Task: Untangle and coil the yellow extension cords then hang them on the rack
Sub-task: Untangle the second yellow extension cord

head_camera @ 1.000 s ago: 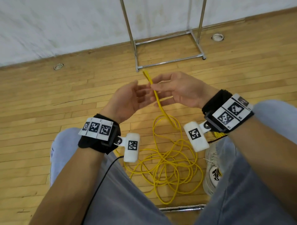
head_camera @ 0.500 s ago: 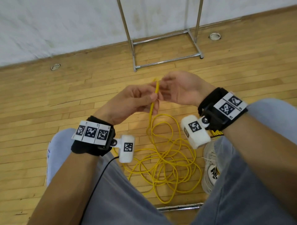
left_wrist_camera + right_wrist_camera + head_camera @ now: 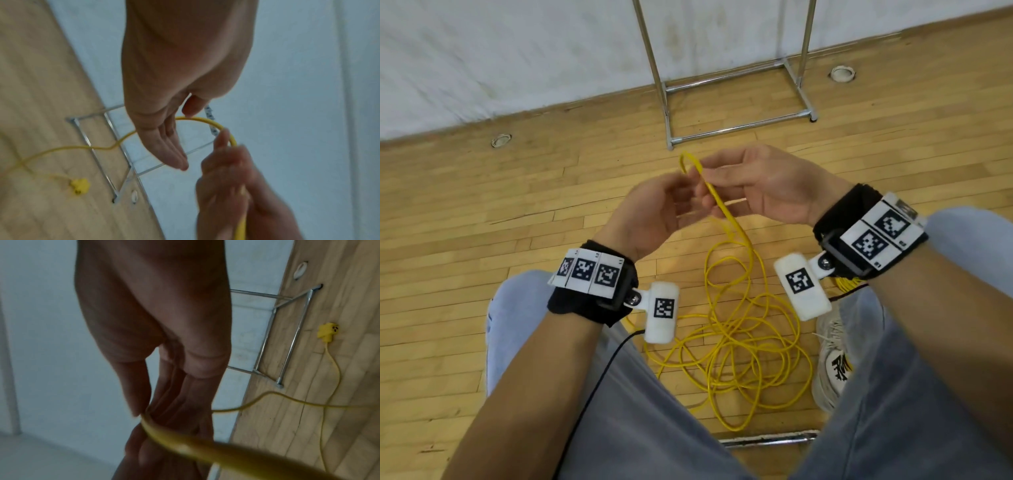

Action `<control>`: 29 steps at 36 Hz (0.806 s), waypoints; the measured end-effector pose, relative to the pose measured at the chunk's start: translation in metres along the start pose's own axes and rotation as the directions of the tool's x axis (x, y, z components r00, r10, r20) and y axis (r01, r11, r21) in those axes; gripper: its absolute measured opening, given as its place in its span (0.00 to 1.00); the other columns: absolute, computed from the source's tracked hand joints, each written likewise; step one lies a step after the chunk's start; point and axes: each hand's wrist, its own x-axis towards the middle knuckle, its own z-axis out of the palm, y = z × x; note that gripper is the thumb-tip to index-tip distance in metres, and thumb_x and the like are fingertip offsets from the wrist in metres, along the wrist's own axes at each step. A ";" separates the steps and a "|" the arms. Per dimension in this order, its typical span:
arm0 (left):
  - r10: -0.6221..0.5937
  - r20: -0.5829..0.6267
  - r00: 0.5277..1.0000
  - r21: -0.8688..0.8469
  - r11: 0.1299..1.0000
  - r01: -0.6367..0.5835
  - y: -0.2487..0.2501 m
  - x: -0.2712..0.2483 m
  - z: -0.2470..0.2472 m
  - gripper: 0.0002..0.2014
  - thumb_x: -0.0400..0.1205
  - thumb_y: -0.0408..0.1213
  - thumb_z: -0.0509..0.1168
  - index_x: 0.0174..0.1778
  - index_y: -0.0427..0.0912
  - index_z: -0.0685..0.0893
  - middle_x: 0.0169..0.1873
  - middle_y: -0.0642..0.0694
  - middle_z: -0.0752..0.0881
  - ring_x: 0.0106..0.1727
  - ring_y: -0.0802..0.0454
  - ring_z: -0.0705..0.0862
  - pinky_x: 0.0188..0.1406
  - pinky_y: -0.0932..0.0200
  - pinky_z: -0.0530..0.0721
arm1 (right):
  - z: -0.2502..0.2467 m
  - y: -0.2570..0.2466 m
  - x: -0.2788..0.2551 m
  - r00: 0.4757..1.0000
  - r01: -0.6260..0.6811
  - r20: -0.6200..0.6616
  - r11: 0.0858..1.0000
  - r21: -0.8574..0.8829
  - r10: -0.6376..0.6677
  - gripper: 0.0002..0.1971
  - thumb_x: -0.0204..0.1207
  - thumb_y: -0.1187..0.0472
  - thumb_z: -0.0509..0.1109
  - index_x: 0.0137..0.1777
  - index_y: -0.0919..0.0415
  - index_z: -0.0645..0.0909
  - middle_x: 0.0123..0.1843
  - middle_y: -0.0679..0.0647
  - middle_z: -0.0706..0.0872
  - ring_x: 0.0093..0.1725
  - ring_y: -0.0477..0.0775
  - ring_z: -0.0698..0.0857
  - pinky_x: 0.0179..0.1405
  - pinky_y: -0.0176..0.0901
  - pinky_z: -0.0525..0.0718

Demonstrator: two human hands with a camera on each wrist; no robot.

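A thin yellow extension cord rises from a tangled pile on the wooden floor between my knees. It bends into a small loop between my hands. My right hand pinches the cord just below the loop, thumb against fingers. My left hand faces it with straight fingers; the cord arcs past its thumb without being gripped. The cord's yellow socket end lies on the floor near the rack.
Only the chrome rack's legs and base frame show, standing against the white wall ahead. Two round floor fittings sit near the wall. A white shoe is beside the pile, and a chrome bar lies under my legs.
My left hand, which gripped the cord half a second ago, has opened. The right hand has drawn the cord up and left into a small loop.
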 end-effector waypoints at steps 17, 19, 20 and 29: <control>0.253 0.336 0.907 0.357 0.857 -0.371 0.000 -0.015 -0.001 0.14 0.93 0.36 0.56 0.56 0.29 0.82 0.35 0.41 0.83 0.34 0.46 0.82 0.42 0.55 0.83 | 0.000 0.010 0.011 0.967 -0.189 -0.093 0.917 0.351 0.236 0.16 0.90 0.62 0.54 0.52 0.68 0.82 0.47 0.63 0.89 0.44 0.59 0.92 0.47 0.49 0.92; 0.136 0.424 0.895 0.466 0.815 -0.345 -0.001 -0.018 0.000 0.14 0.92 0.38 0.58 0.55 0.30 0.84 0.36 0.41 0.85 0.35 0.44 0.84 0.43 0.52 0.82 | -0.005 0.009 0.013 0.955 -0.152 -0.149 0.856 0.495 0.256 0.22 0.93 0.56 0.51 0.61 0.72 0.82 0.49 0.63 0.91 0.41 0.56 0.92 0.41 0.45 0.92; 0.074 0.445 0.892 0.521 0.789 -0.325 -0.002 -0.019 0.000 0.14 0.91 0.38 0.59 0.54 0.30 0.85 0.36 0.40 0.86 0.36 0.43 0.85 0.43 0.52 0.83 | -0.007 0.009 0.014 0.949 -0.128 -0.168 0.812 0.569 0.267 0.24 0.93 0.55 0.50 0.67 0.75 0.80 0.52 0.65 0.91 0.42 0.57 0.93 0.41 0.44 0.92; -0.258 0.418 0.871 0.715 0.685 -0.140 -0.013 -0.012 0.000 0.12 0.90 0.37 0.64 0.57 0.33 0.89 0.43 0.39 0.91 0.46 0.43 0.91 0.51 0.53 0.88 | -0.005 0.016 0.019 0.890 0.003 -0.362 0.792 0.610 0.276 0.16 0.93 0.64 0.56 0.62 0.77 0.80 0.48 0.61 0.86 0.41 0.52 0.87 0.35 0.39 0.90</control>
